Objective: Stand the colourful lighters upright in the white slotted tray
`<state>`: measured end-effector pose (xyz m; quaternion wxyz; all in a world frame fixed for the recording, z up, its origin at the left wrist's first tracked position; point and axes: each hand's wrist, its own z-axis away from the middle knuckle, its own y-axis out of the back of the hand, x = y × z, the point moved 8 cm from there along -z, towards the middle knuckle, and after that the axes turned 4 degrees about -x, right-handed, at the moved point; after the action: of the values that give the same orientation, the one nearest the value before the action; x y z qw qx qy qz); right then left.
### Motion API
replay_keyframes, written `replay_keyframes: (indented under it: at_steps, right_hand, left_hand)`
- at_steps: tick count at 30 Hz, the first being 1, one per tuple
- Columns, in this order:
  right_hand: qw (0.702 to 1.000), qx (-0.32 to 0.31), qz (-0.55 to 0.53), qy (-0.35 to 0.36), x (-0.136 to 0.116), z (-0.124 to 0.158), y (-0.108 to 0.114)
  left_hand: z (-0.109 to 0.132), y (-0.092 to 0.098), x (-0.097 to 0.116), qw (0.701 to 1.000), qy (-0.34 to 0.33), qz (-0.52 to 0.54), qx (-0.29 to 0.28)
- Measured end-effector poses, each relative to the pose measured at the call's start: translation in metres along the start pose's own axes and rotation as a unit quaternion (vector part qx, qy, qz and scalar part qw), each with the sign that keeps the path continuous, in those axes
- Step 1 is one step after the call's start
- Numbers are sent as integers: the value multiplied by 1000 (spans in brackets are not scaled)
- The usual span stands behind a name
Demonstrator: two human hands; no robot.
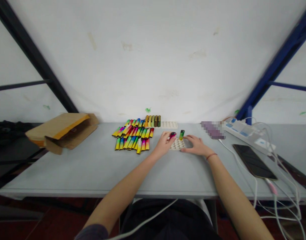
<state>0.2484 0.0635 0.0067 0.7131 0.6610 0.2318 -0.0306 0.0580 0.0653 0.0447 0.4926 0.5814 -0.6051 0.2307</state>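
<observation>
My left hand (164, 144) is closed round a pink lighter (172, 135) with a dark top, over the left part of a white holed tray (178, 144). A green and yellow lighter (182, 135) stands upright at the tray's back right. Beside it, my right hand (196, 145) has its thumb and fingers apart at the tray's right edge, with nothing between them. Several multicoloured lighters (132, 142) lie in rows to the left. Behind them is a block of upright lighters (153, 121), and to its right a second white tray (169, 125).
An open cardboard box (65, 130) lies at the left. On the right are a dark phone (254, 161), a pixelated purple object (213, 130), a white power strip (250, 135) and loose white cables. A white wall (153, 60) rises behind the grey table (92, 176).
</observation>
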Motion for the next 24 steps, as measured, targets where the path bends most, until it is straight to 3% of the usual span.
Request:
replay_keyframes:
  at_steps: [7,12,24]
  right_hand:
    - [1000,4,29,-9,-5,1,-1]
    - [999,3,34,-11,-6,1,-1]
    - [999,-4,42,-12,-5,0,-3]
  left_hand:
    - [-15,-20,3,998,7,-44,-36]
    - [-23,-31,0,999,12,-46,-19]
    - [-30,-35,-6,994,1,-99,-37]
